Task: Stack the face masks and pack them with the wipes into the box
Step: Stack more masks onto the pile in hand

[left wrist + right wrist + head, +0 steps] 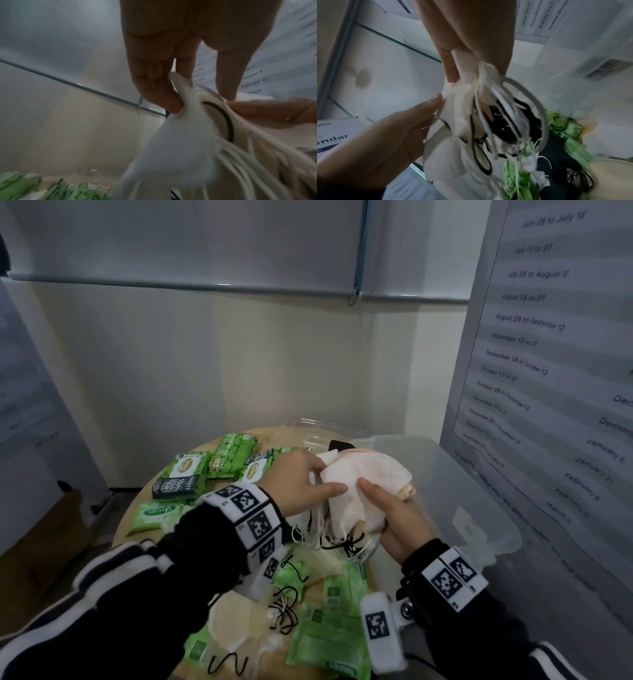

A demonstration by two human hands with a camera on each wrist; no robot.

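Observation:
I hold a stack of white and pale face masks (366, 477) in the air between both hands, just left of the clear plastic box (479, 491). My left hand (325, 479) pinches the stack's left edge; the left wrist view shows the fingers (164, 97) curled on the white mask (180, 142). My right hand (376, 498) grips the stack from below, thumb on top. White and black ear loops (513, 115) dangle under it. Green wipes packs (195, 470) lie at the table's back left, and more (329, 638) lie near me.
A loose beige mask (233, 625) and black ear loops (284, 607) lie among the near packs on the round wooden table (125, 525). A clear lid (329, 428) sits behind the box. A printed schedule (548, 354) covers the wall on the right.

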